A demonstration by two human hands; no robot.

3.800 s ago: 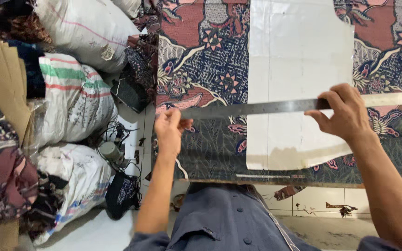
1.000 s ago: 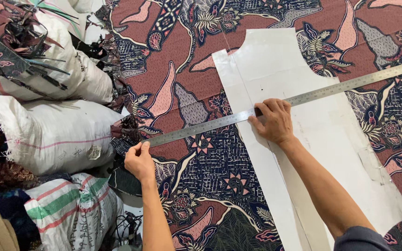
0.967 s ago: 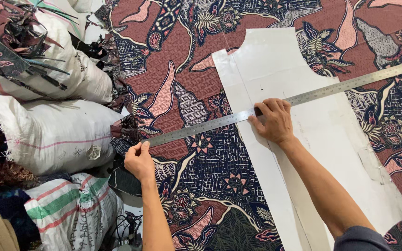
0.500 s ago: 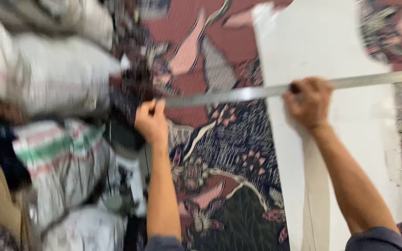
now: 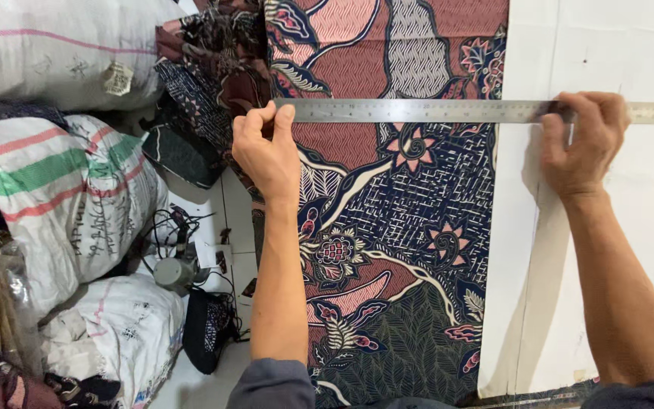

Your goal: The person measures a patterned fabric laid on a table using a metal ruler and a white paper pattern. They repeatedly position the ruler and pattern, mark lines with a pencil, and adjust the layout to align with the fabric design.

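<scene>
Since the tilted earlier frame, the steel ruler [image 5: 433, 111] now lies level across patterned fabric [image 5: 387, 227] and white paper pattern [image 5: 607, 45]. My left hand [image 5: 266, 151] pinches its left end; my right hand [image 5: 580, 140] presses it onto the paper, its length running between both grips.

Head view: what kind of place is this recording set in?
Most likely a small tailoring or garment-cutting workshop. Patterned batik-style fabric is spread flat with a white paper pattern on it, both hands hold a long steel ruler across them, and stuffed woven sacks sit piled alongside.
</scene>
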